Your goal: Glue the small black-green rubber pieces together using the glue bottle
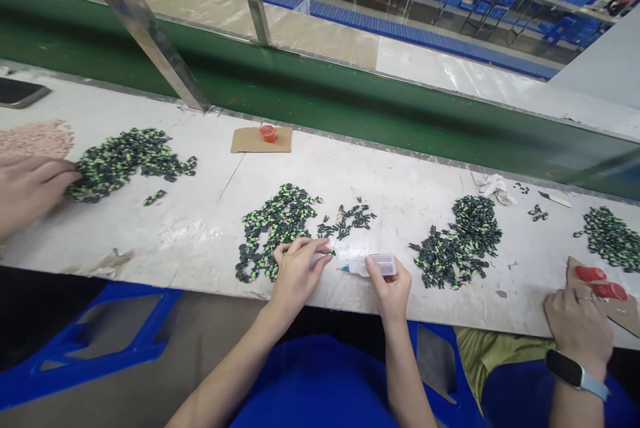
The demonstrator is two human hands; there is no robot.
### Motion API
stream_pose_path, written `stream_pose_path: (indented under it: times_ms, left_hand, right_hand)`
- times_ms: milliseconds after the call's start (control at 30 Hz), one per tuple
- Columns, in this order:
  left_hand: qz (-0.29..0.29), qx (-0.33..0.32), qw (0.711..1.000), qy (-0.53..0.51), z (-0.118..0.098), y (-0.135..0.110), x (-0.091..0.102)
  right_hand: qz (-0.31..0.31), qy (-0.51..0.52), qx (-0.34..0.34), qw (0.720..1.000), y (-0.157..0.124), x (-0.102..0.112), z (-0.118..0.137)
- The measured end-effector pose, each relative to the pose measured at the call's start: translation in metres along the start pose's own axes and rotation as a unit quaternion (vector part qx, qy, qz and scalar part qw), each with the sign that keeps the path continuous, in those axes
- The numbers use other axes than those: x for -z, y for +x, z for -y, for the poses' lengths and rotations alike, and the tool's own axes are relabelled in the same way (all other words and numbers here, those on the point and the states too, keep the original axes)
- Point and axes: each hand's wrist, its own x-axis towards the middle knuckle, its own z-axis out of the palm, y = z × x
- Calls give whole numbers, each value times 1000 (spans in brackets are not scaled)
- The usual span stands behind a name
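Between the fingertips of my left hand (pixel 299 268) is a small black-and-green piece (pixel 331 253), pinched just above the white table. My right hand (pixel 391 285) is closed around a clear plastic glue bottle (pixel 377 265), whose thin blue needle tip (pixel 343 269) points left toward that piece, a short gap away. Beside and behind my left hand spreads a pile of black-and-green pieces (pixel 285 211). A looser group of slim black parts (pixel 353 218) lies beyond my hands. Right of the bottle stands another black-and-green pile (pixel 463 238).
A co-worker's hand (pixel 33 191) touches a pile at left (pixel 125 161); another co-worker's hand (pixel 580 321) rests at right by red caps (pixel 610 291) on cardboard. A red cup (pixel 267 133) sits on cardboard at the back. A green ledge (pixel 350 105) and metal post (pixel 150 35) border the table.
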Motion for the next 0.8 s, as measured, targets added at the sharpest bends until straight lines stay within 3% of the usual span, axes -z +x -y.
stream_pose_path:
  times_ms: [300, 600, 800]
  left_hand:
    - [-3, 10, 1000, -14, -2, 1, 3]
    - [-1, 16, 1000, -13, -1, 3, 3]
    - [8, 30, 1000, 1, -4, 3, 5]
  right_hand:
    - [-29, 12, -28, 999, 1, -11, 6]
    - [5, 18, -53, 998, 4, -10, 6]
    - [-24, 23, -71, 997, 5, -12, 10]
